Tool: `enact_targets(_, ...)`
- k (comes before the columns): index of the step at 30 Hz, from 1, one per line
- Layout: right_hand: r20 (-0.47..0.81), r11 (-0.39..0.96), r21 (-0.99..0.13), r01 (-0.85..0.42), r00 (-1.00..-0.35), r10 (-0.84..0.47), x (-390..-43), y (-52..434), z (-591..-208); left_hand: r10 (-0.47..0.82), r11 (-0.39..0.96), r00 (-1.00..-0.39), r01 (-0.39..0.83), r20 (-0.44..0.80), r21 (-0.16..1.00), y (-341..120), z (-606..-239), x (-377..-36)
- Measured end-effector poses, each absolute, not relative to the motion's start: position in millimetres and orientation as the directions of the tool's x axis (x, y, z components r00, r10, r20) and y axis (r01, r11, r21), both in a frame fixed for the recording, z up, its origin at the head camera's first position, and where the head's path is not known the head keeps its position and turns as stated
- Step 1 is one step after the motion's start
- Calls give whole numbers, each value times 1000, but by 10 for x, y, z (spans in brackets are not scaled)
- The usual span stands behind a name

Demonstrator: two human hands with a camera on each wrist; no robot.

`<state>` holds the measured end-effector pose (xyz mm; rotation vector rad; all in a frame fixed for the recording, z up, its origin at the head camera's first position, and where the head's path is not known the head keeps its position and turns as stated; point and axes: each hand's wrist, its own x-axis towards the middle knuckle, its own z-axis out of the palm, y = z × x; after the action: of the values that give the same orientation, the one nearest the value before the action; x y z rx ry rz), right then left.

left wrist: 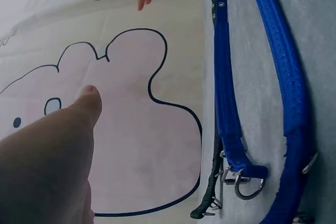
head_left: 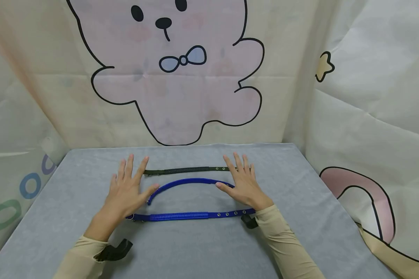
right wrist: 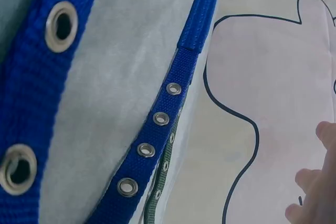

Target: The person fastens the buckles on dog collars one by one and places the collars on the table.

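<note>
Three pet collars lie across the table, one behind another: a dark green collar (head_left: 192, 169) at the back, a blue collar (head_left: 188, 181) bowed into an arch in the middle, and a straighter blue collar (head_left: 181, 216) in front. My left hand (head_left: 125, 192) is spread over their buckle ends, its thumb overlapping the arched collar's end in the head view. Over the eyelet ends my right hand (head_left: 246, 186) is also spread, hiding the tips of the rear two. Both hands hold nothing. Metal buckles and a D-ring (left wrist: 249, 184) show in the left wrist view.
A grey cloth covers the table (head_left: 188, 252). Behind it hangs a curtain with a printed bear (head_left: 181, 97), and printed white cloth (head_left: 370, 116) stands at both sides. Black straps (head_left: 115, 251) are on both wrists.
</note>
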<state>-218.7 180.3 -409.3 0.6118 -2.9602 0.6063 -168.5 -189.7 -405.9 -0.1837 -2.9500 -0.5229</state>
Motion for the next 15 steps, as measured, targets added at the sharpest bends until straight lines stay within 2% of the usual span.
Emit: enact_targets(15, 44, 775, -462, -432, -883, -466, -2164, 1937, -3990, 206, 850, -974, 226, 94, 475, -2075, -3915, -1667)
